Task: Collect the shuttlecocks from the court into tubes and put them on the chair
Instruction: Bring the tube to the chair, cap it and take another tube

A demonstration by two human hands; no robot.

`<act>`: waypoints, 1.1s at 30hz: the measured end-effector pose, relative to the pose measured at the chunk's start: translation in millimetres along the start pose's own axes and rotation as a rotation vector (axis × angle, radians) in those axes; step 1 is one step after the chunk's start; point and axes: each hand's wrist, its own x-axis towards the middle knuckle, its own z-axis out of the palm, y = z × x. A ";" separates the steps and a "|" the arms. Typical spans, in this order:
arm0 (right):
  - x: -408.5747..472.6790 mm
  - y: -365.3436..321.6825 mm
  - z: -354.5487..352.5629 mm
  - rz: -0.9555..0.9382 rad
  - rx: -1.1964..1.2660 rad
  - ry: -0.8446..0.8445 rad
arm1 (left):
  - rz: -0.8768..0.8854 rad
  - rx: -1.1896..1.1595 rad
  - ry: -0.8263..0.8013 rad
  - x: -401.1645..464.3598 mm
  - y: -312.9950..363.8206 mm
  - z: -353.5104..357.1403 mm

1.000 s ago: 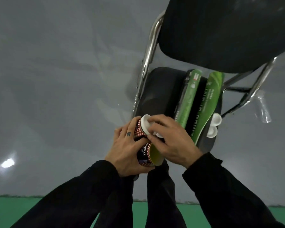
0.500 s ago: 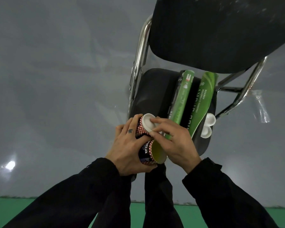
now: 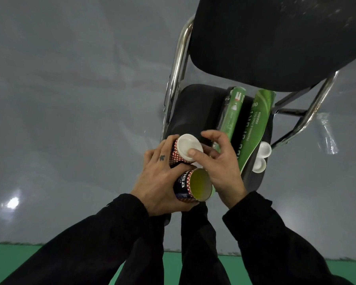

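While two green tubes [image 3: 230, 118] lie on the chair [image 3: 193, 112], left hand [image 3: 160, 182] grips two patterned tubes [image 3: 185, 186]; right hand [image 3: 220, 163] pinches a white cap [image 3: 188, 147], one tube uncapped.

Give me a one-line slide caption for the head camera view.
Left hand grips two patterned tubes while right hand touches a white cap, beside green tubes on the chair.

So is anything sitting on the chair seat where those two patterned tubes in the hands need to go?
The two green tubes and loose white caps fill the right half of the chair seat. The left half looks bare, so nothing visible blocks the two patterned tubes held by the left hand.
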 end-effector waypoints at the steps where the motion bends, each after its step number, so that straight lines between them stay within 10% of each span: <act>1: 1.0 -2.1 1.5 0.083 0.028 -0.017 | 0.001 0.001 0.006 -1.2 -0.6 -0.3; 9: -1.7 -10.5 7.2 0.441 0.251 -0.384 | 0.006 -0.002 0.063 -8.2 2.9 -8.0; 25: -6.9 23.2 13.6 0.546 0.194 -0.308 | -0.041 -0.040 -0.043 -31.2 -7.6 10.8; 28: 15.6 38.1 17.0 0.534 0.236 -0.045 | -0.192 -0.040 -0.060 -33.2 -14.1 19.5; 30: 39.3 56.4 8.0 0.321 -0.126 0.209 | -0.293 -0.045 -0.028 -34.8 -20.7 20.5; 33: 59.2 91.2 -9.4 -0.016 -1.234 0.121 | -0.347 -0.039 0.007 -45.1 -33.3 19.7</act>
